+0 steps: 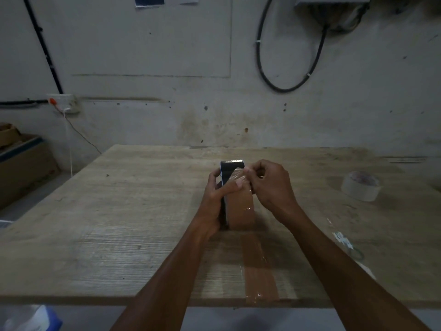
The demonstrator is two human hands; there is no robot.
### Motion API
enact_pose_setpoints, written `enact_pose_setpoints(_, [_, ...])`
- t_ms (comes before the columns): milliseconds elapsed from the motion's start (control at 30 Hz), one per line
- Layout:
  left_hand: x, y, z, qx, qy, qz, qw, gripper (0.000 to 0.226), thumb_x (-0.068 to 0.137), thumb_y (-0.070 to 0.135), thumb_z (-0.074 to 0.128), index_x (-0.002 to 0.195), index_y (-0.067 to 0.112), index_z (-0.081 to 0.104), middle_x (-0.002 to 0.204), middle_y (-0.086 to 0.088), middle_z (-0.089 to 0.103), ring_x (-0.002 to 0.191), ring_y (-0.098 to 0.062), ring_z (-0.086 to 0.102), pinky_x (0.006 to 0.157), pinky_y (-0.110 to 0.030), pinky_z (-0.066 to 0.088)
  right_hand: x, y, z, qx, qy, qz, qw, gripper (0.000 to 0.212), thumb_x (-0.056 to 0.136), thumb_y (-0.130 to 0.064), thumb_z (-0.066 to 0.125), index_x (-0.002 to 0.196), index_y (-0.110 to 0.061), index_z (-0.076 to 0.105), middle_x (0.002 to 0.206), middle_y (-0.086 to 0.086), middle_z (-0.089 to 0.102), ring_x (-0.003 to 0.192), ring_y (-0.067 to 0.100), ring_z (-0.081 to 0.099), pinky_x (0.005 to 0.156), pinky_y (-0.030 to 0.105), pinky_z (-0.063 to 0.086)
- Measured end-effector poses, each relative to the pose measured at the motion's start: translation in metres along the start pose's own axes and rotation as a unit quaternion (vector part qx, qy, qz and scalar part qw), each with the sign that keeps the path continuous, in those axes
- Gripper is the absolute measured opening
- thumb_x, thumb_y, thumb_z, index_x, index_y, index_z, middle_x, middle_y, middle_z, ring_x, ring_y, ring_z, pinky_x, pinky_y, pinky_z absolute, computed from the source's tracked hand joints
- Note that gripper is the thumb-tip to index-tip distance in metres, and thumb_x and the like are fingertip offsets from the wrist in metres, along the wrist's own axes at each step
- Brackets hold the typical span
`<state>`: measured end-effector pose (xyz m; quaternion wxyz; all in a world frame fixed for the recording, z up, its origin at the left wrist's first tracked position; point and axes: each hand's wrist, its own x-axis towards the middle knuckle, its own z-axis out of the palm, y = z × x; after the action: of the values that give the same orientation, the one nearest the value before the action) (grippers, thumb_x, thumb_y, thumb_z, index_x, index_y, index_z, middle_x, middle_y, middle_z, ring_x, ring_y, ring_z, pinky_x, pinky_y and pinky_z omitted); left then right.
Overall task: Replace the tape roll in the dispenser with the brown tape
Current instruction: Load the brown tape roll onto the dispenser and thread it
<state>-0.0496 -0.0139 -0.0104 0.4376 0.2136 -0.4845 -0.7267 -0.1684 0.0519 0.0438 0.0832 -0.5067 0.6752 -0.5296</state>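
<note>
A black tape dispenser stands upright on the wooden table, its toothed blade at the top. The brown tape roll sits in it. My left hand grips the dispenser from the left, thumb pressed on the roll. My right hand pinches the loose end of the brown tape just below the blade, and a short shiny stretch of tape runs from the roll up to the fingers. A whitish tape roll lies flat on the table to the right, apart from both hands.
Strips of brown tape are stuck to the table near its front edge. Cardboard boxes stand at the left beside the table. A wall with cables and a socket rises right behind the table.
</note>
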Motion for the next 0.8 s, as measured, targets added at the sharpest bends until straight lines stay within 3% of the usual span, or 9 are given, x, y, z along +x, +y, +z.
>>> enact_pose_setpoints(367, [-0.004, 0.001, -0.002, -0.01, 0.004, 0.021, 1.0, 0.088, 0.055, 0.03, 0.079, 0.135, 0.022, 0.044, 0.126, -0.021, 0.059, 0.089, -0.027, 0.068, 0.065, -0.039, 0.057, -0.003, 0.002, 0.01, 0.055, 0.035, 0.073, 0.995, 0.021, 0.095, -0.024, 0.061, 0.077, -0.015, 0.067, 0.076, 0.003, 0.072, 0.072, 0.018, 0.071, 0.071, 0.046, 0.062])
enact_pose_setpoints(600, [-0.007, 0.005, 0.0, 0.036, -0.045, 0.013, 0.998, 0.084, 0.054, 0.027, 0.079, 0.131, 0.027, 0.045, 0.121, -0.015, 0.062, 0.089, -0.023, 0.071, 0.066, -0.036, 0.058, -0.007, -0.002, 0.0, 0.011, 0.026, 0.057, 0.998, 0.018, 0.098, -0.023, 0.057, 0.084, -0.015, 0.062, 0.079, 0.003, 0.068, 0.073, 0.018, 0.068, 0.069, 0.038, 0.061])
enact_pose_setpoints(700, [-0.008, 0.005, 0.001, 0.069, -0.065, 0.016, 0.995, 0.09, 0.054, 0.024, 0.08, 0.136, 0.021, 0.043, 0.126, -0.016, 0.061, 0.097, -0.024, 0.07, 0.074, -0.036, 0.057, -0.009, -0.004, -0.004, -0.034, 0.033, 0.03, 0.998, 0.016, 0.1, -0.022, 0.054, 0.09, -0.013, 0.062, 0.08, -0.002, 0.064, 0.071, 0.01, 0.062, 0.061, 0.024, 0.052])
enact_pose_setpoints(800, [-0.009, 0.006, 0.004, 0.102, -0.075, 0.013, 0.992, 0.087, 0.052, 0.028, 0.08, 0.131, 0.027, 0.046, 0.125, -0.01, 0.062, 0.102, -0.022, 0.069, 0.079, -0.036, 0.056, -0.007, -0.003, -0.006, -0.024, 0.042, 0.034, 0.998, 0.016, 0.101, -0.022, 0.051, 0.089, -0.015, 0.059, 0.083, -0.001, 0.065, 0.072, 0.009, 0.063, 0.062, 0.026, 0.054])
